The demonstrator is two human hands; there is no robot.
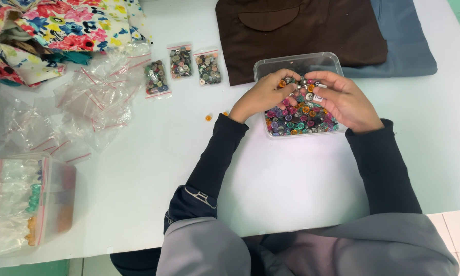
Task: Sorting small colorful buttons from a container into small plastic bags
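Note:
A clear plastic tub (297, 62) on the white table holds a heap of small coloured buttons (297, 120). Both my hands are inside it, fingertips meeting over the heap. My left hand (263, 93) pinches a few buttons, one of them orange. My right hand (345, 99) also has its fingers closed around several small buttons. Dark sleeves cover both forearms.
Three small zip bags of buttons (181, 62) lie left of the tub, beside a pile of empty zip bags (99, 94). A loose orange button (208, 117) sits near my left wrist. Brown fabric (296, 30), blue fabric (409, 46), floral cloth (61, 25) at the back. A plastic box (28, 202) at the front left.

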